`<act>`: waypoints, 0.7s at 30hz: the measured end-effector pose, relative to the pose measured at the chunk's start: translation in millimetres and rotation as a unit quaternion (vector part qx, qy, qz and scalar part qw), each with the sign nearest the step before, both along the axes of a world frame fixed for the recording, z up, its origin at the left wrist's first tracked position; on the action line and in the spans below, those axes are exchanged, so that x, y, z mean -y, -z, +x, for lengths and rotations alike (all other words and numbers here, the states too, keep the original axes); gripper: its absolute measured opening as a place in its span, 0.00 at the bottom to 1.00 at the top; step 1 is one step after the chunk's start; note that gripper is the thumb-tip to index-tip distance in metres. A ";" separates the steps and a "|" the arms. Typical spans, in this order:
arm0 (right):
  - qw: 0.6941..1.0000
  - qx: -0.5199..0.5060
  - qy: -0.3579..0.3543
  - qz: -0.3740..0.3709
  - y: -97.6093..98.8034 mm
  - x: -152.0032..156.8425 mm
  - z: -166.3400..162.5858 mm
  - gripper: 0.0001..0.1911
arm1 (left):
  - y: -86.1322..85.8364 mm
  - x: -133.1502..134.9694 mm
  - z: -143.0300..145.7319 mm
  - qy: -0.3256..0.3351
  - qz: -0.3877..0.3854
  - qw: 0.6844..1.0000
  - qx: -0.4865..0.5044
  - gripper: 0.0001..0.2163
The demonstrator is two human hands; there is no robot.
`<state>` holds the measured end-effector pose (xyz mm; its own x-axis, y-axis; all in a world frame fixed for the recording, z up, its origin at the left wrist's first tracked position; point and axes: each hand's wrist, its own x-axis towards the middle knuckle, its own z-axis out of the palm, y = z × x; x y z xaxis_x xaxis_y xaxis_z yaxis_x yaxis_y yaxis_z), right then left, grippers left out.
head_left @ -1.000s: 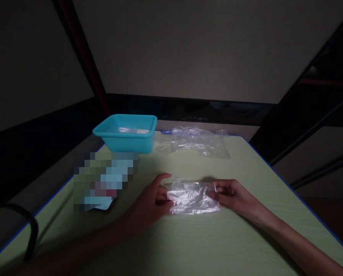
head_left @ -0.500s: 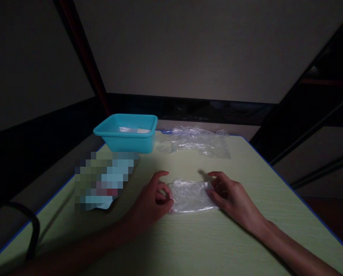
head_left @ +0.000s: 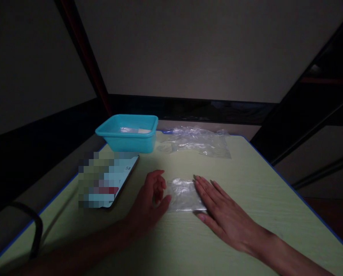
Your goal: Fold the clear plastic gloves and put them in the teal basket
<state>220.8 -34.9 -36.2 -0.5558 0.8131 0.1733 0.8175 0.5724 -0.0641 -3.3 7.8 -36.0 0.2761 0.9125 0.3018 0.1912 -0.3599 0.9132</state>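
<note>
A small clear plastic bag [head_left: 182, 194] lies folded on the pale green table [head_left: 246, 180], in front of me. My right hand [head_left: 217, 211] lies flat on the bag's right part, fingers stretched out and together. My left hand [head_left: 150, 201] rests at the bag's left edge with its fingers curled, thumb touching the plastic. Whether it pinches the bag is unclear in the dim light.
A turquoise plastic tub [head_left: 128, 132] stands at the back left with something pale inside. A pile of clear plastic bags [head_left: 196, 142] lies at the back middle. A phone [head_left: 108, 182] lies left of my left hand. A dark strap [head_left: 35, 230] hangs over the left edge.
My right hand has let go of the bag's right end and slid left, flat over it. The bag looks narrower, folded over. My left hand stays at the left edge.
</note>
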 end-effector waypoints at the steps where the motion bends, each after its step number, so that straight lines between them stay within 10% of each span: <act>1: 1.000 0.004 0.002 -0.007 1.4 -0.2 -0.1 0.33 | 0.3 1.1 -0.8 0.003 0.028 0.999 -0.015 0.18; 14: 0.998 0.017 -0.001 -0.059 -6.4 -1.4 -2.0 0.34 | 2.5 4.0 -6.3 0.064 0.219 0.959 -0.170 0.15; 21: 0.999 0.014 -0.019 -0.038 -1.9 0.0 -5.2 0.35 | 3.3 8.7 0.7 0.219 0.291 0.855 -0.369 0.35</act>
<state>215.7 -34.9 -34.3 -0.5903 0.8015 0.0956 0.7974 0.5974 -0.0851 -2.7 -0.9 -39.3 0.8646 0.4271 0.2646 0.3685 -0.8971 0.2437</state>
